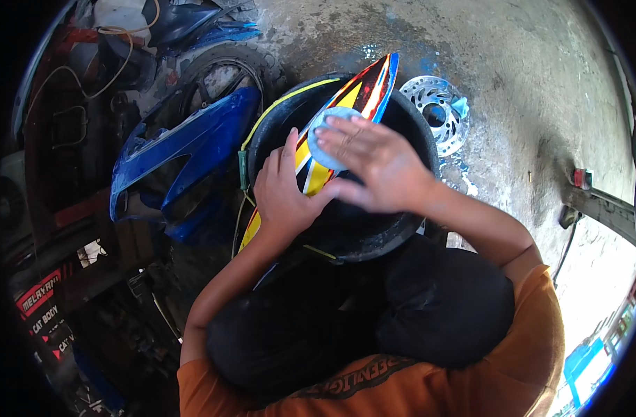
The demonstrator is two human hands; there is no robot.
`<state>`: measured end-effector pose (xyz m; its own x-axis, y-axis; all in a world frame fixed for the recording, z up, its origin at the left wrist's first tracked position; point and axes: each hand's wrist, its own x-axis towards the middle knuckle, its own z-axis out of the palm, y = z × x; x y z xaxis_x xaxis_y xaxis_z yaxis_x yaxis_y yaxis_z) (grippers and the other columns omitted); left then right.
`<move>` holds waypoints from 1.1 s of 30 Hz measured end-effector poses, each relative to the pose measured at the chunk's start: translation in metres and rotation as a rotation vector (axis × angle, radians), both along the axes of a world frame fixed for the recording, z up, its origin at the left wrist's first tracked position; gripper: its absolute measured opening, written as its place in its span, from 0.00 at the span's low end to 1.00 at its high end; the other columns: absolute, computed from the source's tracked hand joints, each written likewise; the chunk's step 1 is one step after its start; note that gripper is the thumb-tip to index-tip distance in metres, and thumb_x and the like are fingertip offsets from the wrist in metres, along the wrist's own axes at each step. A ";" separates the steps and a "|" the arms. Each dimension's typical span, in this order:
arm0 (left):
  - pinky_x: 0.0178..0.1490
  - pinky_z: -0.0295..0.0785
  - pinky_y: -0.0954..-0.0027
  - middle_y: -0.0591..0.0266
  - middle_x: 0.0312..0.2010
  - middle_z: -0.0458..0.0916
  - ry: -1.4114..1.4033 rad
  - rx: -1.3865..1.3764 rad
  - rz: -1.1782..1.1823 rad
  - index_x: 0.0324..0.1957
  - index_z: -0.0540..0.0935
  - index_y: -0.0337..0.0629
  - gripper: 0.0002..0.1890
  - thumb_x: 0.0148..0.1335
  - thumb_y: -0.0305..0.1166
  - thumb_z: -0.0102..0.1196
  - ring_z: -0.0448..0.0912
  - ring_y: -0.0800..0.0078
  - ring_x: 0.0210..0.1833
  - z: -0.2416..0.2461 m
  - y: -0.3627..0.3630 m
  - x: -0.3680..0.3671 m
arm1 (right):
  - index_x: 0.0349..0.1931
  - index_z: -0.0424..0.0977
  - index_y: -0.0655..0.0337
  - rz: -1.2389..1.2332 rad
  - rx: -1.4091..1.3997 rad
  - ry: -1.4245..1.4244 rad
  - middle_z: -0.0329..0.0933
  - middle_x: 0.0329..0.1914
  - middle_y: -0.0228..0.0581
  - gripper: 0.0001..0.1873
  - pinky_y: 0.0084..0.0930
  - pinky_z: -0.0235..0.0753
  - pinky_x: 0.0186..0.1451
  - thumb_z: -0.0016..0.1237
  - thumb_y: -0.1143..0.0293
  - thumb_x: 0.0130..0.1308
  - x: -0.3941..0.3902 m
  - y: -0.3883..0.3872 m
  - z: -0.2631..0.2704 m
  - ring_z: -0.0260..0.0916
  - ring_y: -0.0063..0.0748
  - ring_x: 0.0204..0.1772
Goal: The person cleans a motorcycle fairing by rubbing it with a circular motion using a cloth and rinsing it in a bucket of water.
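Observation:
A long, pointed motorcycle body panel (371,97), painted yellow, red, black, white and blue, lies slantwise across a round black tub (430,140). My left hand (284,190) grips the panel by its middle, the fingers along its left edge and the thumb towards the right. Flat on the panel, my right hand (372,159) presses a round light-blue sanding disc or pad (323,140) against the painted face; this hand is slightly blurred. The panel's lower end passes behind my left forearm, between the tub and my knees.
A blue motorcycle fairing (177,151) lies left of the tub, beside a wheel (221,78). A perforated brake disc (443,112) rests on the concrete floor at the right, with a small light-blue piece on it. A yellow cord with a green handle (242,169) runs along the tub's left rim.

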<state>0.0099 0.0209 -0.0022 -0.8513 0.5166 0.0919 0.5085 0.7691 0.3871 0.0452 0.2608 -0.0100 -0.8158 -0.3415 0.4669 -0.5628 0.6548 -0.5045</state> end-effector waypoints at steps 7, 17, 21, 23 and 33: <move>0.56 0.80 0.50 0.48 0.55 0.83 0.029 -0.011 0.018 0.80 0.71 0.38 0.57 0.54 0.61 0.78 0.84 0.49 0.55 -0.002 0.000 0.000 | 0.68 0.81 0.67 -0.175 -0.068 -0.071 0.84 0.69 0.58 0.29 0.50 0.68 0.86 0.62 0.59 0.72 -0.017 0.019 -0.002 0.77 0.57 0.78; 0.60 0.79 0.49 0.45 0.55 0.83 -0.013 0.011 0.025 0.81 0.69 0.39 0.56 0.55 0.52 0.81 0.84 0.44 0.56 0.004 0.007 0.003 | 0.66 0.81 0.72 -0.309 -0.063 -0.053 0.83 0.68 0.63 0.26 0.52 0.69 0.84 0.55 0.60 0.78 -0.014 0.029 -0.009 0.76 0.60 0.78; 0.56 0.79 0.50 0.48 0.54 0.83 0.013 0.020 0.004 0.80 0.71 0.39 0.57 0.53 0.59 0.79 0.84 0.49 0.54 -0.002 -0.003 0.000 | 0.66 0.82 0.68 -0.099 -0.059 -0.075 0.84 0.69 0.60 0.28 0.51 0.70 0.83 0.62 0.59 0.72 0.012 0.002 0.001 0.77 0.58 0.78; 0.56 0.79 0.50 0.49 0.54 0.83 0.022 -0.003 0.024 0.80 0.71 0.38 0.57 0.53 0.59 0.79 0.84 0.49 0.54 0.002 -0.001 0.002 | 0.68 0.82 0.66 -0.094 -0.070 -0.122 0.84 0.70 0.58 0.28 0.52 0.70 0.83 0.64 0.61 0.71 0.002 0.015 -0.004 0.75 0.57 0.80; 0.54 0.79 0.51 0.49 0.52 0.83 0.013 0.037 0.002 0.79 0.71 0.39 0.56 0.54 0.58 0.79 0.84 0.50 0.52 0.002 0.002 0.000 | 0.74 0.76 0.66 -0.168 0.026 -0.106 0.82 0.71 0.60 0.38 0.55 0.66 0.85 0.61 0.47 0.74 0.015 0.018 -0.002 0.75 0.59 0.79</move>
